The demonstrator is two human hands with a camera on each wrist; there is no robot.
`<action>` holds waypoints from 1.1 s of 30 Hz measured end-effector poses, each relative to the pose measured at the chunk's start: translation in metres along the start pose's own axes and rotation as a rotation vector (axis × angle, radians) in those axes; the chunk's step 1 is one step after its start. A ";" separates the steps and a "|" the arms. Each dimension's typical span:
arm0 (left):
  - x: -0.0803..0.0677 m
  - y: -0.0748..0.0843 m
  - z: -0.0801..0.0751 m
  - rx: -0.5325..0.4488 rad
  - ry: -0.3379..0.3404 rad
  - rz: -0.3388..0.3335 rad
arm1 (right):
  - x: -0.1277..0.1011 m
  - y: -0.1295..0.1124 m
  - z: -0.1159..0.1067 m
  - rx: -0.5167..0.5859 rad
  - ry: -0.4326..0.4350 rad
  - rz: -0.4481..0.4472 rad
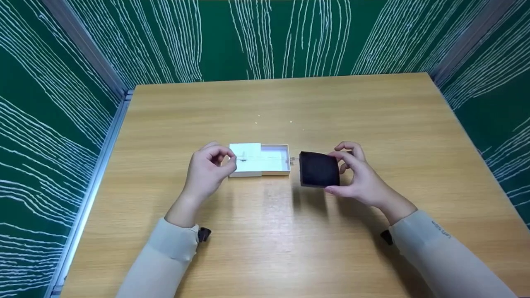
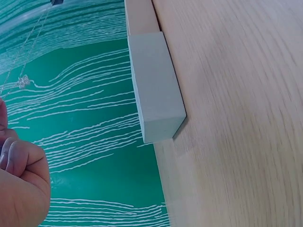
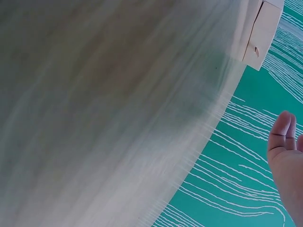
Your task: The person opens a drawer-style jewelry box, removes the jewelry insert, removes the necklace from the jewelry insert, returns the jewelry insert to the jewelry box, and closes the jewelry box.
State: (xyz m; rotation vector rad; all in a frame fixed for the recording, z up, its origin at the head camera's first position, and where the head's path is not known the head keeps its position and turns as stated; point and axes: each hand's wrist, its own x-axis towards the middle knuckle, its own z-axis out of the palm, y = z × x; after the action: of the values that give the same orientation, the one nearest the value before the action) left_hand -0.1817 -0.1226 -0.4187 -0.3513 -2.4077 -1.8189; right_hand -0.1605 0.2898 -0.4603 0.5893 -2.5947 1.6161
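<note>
Two hands work over a wooden bench (image 1: 290,231), with a small white box (image 1: 260,159) lying near its middle as the landmark; the box is a shallow sliding kind, its sleeve (image 1: 245,159) covering the half nearer the left hand and the open tray (image 1: 275,159) showing pale and bare on the other half; a thin chain (image 1: 265,158) runs across the tray, with a tiny pendant near the sleeve's edge; in the left wrist view the box (image 2: 156,90) reads as a plain grey-white block lying flat on the wood, and the chain (image 2: 23,71) hangs as a fine thread against the green wall.

The left hand (image 1: 207,171) sits just beside the sleeve end of the box, its fingers curled, thumb and forefinger pinched together at the chain's end.

The right hand (image 1: 360,176) is on the opposite side of the box, close to the tray end but apart from it; its fingers and thumb pinch a black square pad (image 1: 319,169), soft-looking, matt and slightly bowed, held a little above the bench with its shadow below; a green wall (image 1: 265,37) with white wavy lines rises behind and to both sides of the box.
</note>
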 end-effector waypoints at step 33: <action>-0.003 0.000 0.003 -0.020 -0.026 -0.001 | -0.006 0.004 -0.004 0.041 0.024 -0.012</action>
State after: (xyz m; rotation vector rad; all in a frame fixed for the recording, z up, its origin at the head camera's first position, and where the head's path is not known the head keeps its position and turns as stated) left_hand -0.1785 -0.1202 -0.4201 -0.3770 -2.4091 -1.8511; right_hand -0.1571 0.2968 -0.4636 0.5822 -2.5422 1.6656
